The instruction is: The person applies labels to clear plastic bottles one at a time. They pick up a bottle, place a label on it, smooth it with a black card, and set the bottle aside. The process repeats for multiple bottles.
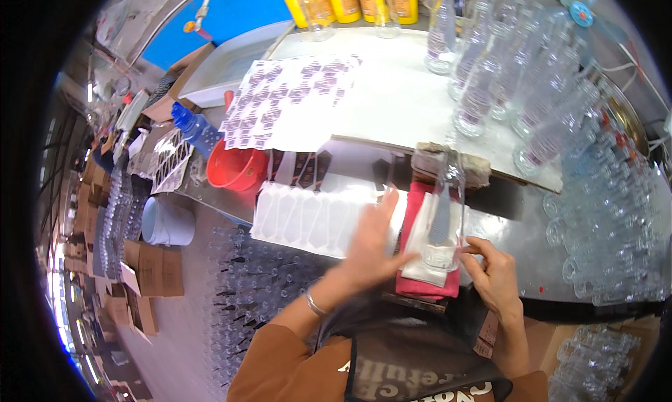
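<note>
A clear glass bottle (441, 255) lies on folded white cloth and a red cloth (413, 283), its neck toward a cloth-wrapped block (472, 167). A bluish-grey patterned area shows along its body. My right hand (495, 274) is beside the bottle's base, its bent thumb and forefinger closed at the glass edge. To the left of the bottle, my left hand (371, 244) is raised with fingers stretched out, blurred by motion and holding nothing visible. Near it lies a white sheet with bottle-shaped outlines (301, 220). Farther back is a sheet of purple-printed labels (294, 97).
Several clear bottles (476, 97) stand at the back right; many more (602, 241) lie along the right side. A red bucket (234, 167) and blue-capped bottle (196, 129) are left. Yellow containers (343, 2) line the back. Bottles (245, 290) fill the floor below left.
</note>
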Available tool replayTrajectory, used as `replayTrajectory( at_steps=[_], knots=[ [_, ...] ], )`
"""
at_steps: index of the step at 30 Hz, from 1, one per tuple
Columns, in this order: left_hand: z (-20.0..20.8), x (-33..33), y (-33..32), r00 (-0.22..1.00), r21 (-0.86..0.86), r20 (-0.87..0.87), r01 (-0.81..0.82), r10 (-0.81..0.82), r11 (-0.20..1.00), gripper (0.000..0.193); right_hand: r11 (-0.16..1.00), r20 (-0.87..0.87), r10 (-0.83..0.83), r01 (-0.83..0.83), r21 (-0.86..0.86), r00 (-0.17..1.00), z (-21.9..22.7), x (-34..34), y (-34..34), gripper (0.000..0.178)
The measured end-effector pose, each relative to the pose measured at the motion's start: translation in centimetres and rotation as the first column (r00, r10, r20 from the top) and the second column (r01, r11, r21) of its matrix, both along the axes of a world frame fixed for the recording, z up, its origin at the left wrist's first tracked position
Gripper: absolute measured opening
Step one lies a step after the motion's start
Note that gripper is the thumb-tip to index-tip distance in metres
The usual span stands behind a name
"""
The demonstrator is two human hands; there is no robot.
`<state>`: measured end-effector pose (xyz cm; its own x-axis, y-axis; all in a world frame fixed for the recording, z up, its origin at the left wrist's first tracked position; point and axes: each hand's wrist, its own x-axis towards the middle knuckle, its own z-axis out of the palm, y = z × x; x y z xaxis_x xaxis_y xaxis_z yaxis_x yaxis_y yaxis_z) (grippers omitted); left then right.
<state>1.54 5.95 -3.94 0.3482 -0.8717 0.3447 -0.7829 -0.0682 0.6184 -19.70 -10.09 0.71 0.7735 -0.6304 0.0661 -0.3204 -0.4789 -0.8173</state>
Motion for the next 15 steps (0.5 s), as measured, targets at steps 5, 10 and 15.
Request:
replayTrajectory(
  at_steps=[5,10,15],
  knots=[
    [1.0,18.5,2.2,0.595,-0.303,0.421,-0.619,0.684,0.725,0.078,0.988,-0.074,-0.133,0.138,0.067,0.988,-1.4,-1.7,-1.2,0.029],
    [0.5,21.1,4.7,0.659,-0.016,0.49,-0.648,0.571,0.762,0.074,0.985,-0.052,-0.143,0.147,0.084,0.988,-1.9,-1.4,-1.2,0.029],
    [1.0,24.0,5.0,0.691,-0.166,0.47,-0.541,0.549,0.824,0.075,0.99,-0.042,-0.123,0.125,0.058,0.992,-1.4,-0.7,-1.0,0.028]
  ],
)
